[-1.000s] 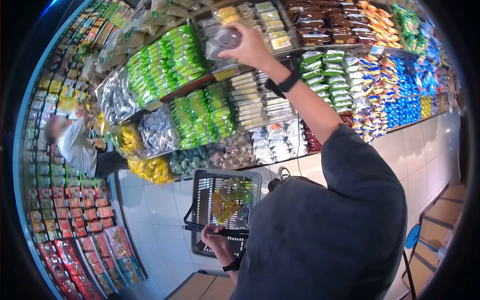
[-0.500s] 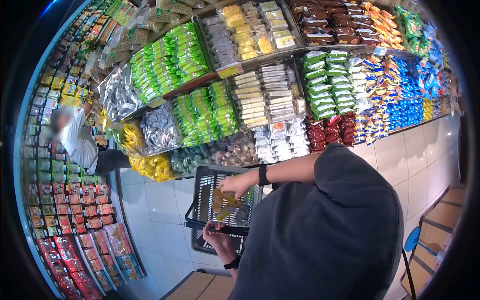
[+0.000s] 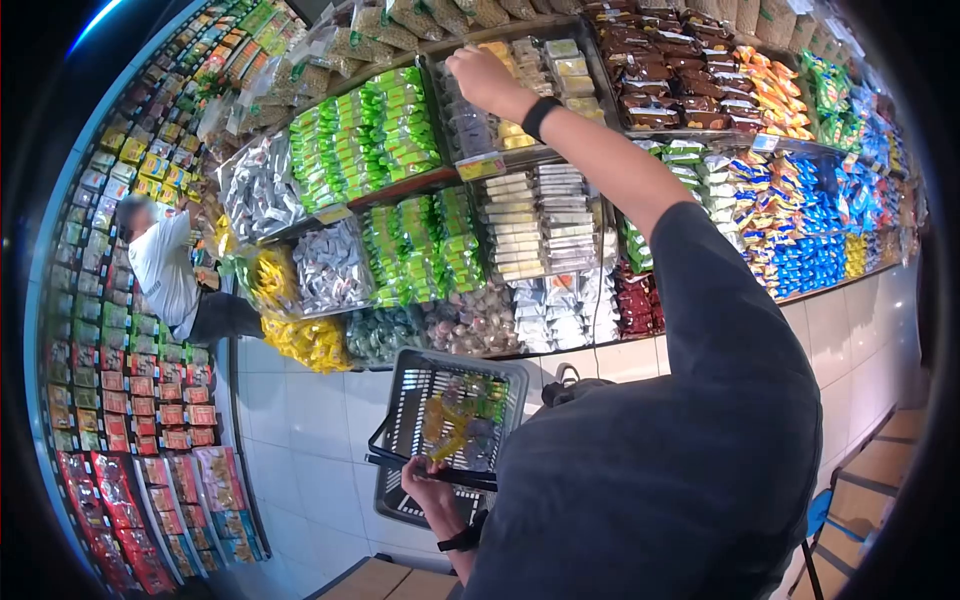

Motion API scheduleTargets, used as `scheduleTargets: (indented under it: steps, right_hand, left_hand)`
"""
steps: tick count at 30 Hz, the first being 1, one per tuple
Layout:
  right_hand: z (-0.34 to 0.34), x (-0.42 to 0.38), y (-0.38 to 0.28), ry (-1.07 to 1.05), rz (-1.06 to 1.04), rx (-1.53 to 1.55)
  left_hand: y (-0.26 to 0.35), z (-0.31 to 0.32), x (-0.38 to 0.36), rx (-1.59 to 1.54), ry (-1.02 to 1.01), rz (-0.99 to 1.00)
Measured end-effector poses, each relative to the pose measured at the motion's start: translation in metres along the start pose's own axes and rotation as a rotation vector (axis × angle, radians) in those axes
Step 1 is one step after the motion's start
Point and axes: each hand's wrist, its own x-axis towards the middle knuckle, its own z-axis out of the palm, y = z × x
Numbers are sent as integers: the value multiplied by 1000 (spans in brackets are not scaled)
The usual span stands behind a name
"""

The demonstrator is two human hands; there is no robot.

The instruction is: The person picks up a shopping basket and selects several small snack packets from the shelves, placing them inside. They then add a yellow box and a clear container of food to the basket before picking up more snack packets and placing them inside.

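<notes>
My left hand is closed around the black handle of a grey plastic shopping basket. Inside the basket lie clear packs with amber, yellow, greyish and green contents. On the upper shelf, a tray holds clear packs of greyish and yellow pieces. My right hand is stretched over the left part of that tray, fingers curled down among the greyish packs. Whatever its fingertips hold is hidden.
Green packets and silver packets fill bins left of the tray; brown packets lie to its right. A person in a white shirt stands by the left wall rack. Cardboard boxes sit at the bottom.
My right hand has left the basket, where it held a clear pack of amber contents, and moved up to the shelf tray. The amber pack now lies in the basket. My left hand keeps the handle.
</notes>
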Motion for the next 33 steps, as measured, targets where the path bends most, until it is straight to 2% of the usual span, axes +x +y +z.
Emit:
scheduleTargets:
  steps: [1,2,5,9,12,15,19,21,22,24,26,28,30,32,33]
  right_hand:
    - [10,2,3,-14,-84,-98]
    - [15,6,3,-5,-80,-103]
    - [25,17,5,-85,-197,-508]
    - [36,31,13,-181,-116,-461]
    - [39,31,17,-60,-52,-369]
    - [40,33,16,-122,-29,-335]
    - [39,32,23,-84,-57,-260]
    - [39,32,31,-36,55,24]
    - [40,30,33,-41,50,25]
    - [26,31,31,96,241,325]
    - [17,30,29,162,257,386]
    - [10,28,27,183,442,562]
    - [10,28,30,227,430,598]
    - [5,29,25,408,587,1202]
    - [-17,28,12,375,596,1267]
  left_hand:
    - [-1,1,-2,10,9,-8]
    - [0,1,-2,14,0,-2]
    - [-2,-4,-2,5,-13,-8]
    - [-1,-6,-3,-24,0,-17]
    - [0,-6,-4,-60,34,-24]
    - [0,-7,-4,-52,66,-1]
    - [1,-6,-9,-67,44,7]
    - [3,-2,-12,-76,52,5]
    - [2,-2,-11,-80,56,2]
    - [2,-3,-8,-72,38,4]
    - [3,-5,-7,-92,22,-19]
    - [3,-3,-6,-70,2,-2]
    - [4,-1,-4,-54,23,3]
    - [5,-14,7,-47,-47,-47]
    - [7,-9,3,-56,-36,-62]
